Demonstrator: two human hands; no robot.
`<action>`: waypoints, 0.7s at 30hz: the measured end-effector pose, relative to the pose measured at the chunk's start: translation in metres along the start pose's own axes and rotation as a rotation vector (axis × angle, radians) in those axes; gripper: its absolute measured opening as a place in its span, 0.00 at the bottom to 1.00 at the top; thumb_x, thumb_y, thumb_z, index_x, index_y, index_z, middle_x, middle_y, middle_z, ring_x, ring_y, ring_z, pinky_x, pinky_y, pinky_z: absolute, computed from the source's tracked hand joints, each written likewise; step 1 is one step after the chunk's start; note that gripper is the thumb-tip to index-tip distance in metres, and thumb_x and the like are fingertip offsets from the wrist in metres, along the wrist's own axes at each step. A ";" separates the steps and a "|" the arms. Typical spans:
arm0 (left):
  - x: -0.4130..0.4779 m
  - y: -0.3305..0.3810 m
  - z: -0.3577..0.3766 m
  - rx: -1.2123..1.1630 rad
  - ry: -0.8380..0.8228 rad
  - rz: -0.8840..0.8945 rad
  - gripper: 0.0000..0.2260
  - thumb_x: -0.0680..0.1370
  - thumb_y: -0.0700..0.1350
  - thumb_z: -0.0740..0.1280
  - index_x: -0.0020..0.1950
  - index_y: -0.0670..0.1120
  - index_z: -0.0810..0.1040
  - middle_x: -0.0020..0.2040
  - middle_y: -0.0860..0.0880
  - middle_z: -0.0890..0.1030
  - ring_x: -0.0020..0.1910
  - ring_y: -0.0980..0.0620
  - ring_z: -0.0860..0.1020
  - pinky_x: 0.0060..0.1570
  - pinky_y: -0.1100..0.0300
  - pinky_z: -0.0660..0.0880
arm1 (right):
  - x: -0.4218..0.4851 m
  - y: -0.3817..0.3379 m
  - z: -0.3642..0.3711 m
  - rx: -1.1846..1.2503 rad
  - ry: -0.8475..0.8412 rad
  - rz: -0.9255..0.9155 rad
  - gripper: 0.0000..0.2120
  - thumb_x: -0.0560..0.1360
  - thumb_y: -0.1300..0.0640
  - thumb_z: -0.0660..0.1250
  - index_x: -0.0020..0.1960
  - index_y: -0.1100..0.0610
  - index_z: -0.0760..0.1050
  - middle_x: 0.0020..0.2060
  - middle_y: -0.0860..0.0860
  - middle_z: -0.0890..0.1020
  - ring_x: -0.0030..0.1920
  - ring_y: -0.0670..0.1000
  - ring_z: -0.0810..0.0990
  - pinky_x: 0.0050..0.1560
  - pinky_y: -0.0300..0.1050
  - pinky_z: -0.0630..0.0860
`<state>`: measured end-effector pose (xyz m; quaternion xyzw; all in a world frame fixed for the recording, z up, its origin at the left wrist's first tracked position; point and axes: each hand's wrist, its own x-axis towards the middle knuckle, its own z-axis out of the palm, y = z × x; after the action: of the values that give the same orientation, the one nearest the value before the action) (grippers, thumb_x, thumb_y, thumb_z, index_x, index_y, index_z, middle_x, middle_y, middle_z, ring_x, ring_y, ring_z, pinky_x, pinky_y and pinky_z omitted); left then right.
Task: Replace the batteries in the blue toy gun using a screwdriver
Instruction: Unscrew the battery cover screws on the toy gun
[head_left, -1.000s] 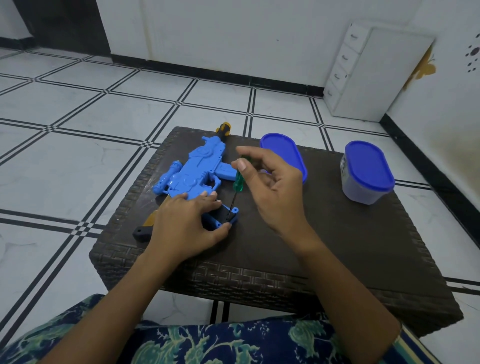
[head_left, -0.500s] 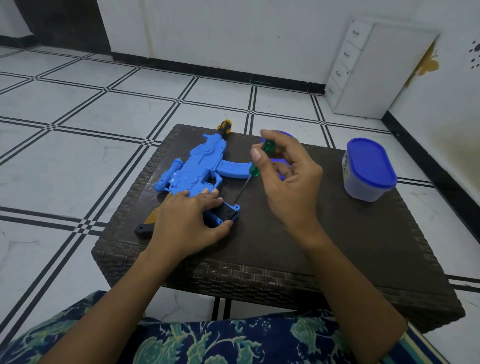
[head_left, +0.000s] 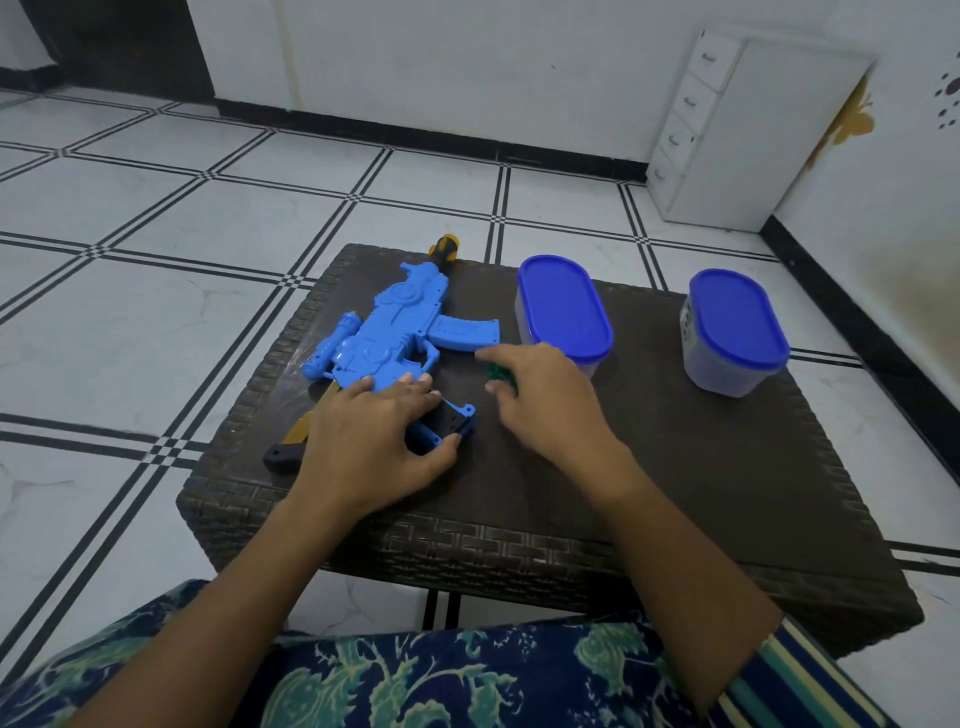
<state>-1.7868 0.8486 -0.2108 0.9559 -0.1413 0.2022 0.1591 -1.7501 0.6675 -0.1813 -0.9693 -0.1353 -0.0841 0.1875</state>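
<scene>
The blue toy gun (head_left: 395, 327) lies on its side on the left part of the dark woven table (head_left: 675, 467), muzzle pointing away. My left hand (head_left: 374, 436) rests flat on the gun's grip, fingers spread, thumb beside the open dark battery compartment (head_left: 452, 418). My right hand (head_left: 540, 400) is low over the table just right of the gun, fingers curled around the green-handled screwdriver (head_left: 500, 375). Only a bit of the green handle shows; the shaft is hidden under the hand.
Two containers with blue lids stand on the table: one (head_left: 563, 312) just beyond my right hand, another (head_left: 735, 332) at the far right. A white drawer unit (head_left: 737, 135) stands against the wall. My patterned clothing fills the bottom edge.
My right hand has come down from above the grip to the table surface, with the screwdriver now lying low under the fingers. The left hand stays on the gun.
</scene>
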 end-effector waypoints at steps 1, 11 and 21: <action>0.000 0.000 0.001 0.003 -0.003 0.003 0.24 0.67 0.63 0.62 0.53 0.51 0.84 0.56 0.53 0.82 0.56 0.56 0.80 0.56 0.53 0.74 | 0.001 0.001 0.001 -0.018 -0.040 0.019 0.19 0.78 0.57 0.65 0.69 0.49 0.73 0.61 0.50 0.80 0.62 0.53 0.74 0.59 0.51 0.75; 0.000 -0.002 0.001 -0.001 0.000 -0.006 0.25 0.67 0.64 0.62 0.54 0.52 0.83 0.57 0.55 0.82 0.58 0.57 0.79 0.59 0.55 0.72 | 0.004 0.004 0.006 -0.005 -0.174 0.051 0.18 0.77 0.58 0.67 0.67 0.52 0.75 0.64 0.50 0.77 0.63 0.53 0.75 0.61 0.52 0.75; 0.002 -0.028 -0.017 -0.136 -0.165 0.117 0.32 0.64 0.69 0.65 0.64 0.54 0.77 0.65 0.58 0.76 0.66 0.59 0.72 0.61 0.56 0.73 | -0.010 -0.023 -0.009 0.380 -0.327 -0.132 0.32 0.67 0.54 0.77 0.69 0.48 0.72 0.62 0.47 0.78 0.60 0.44 0.76 0.58 0.41 0.75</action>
<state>-1.7811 0.8795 -0.2024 0.9465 -0.2227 0.1218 0.1992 -1.7678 0.6822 -0.1673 -0.9064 -0.2401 0.0885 0.3361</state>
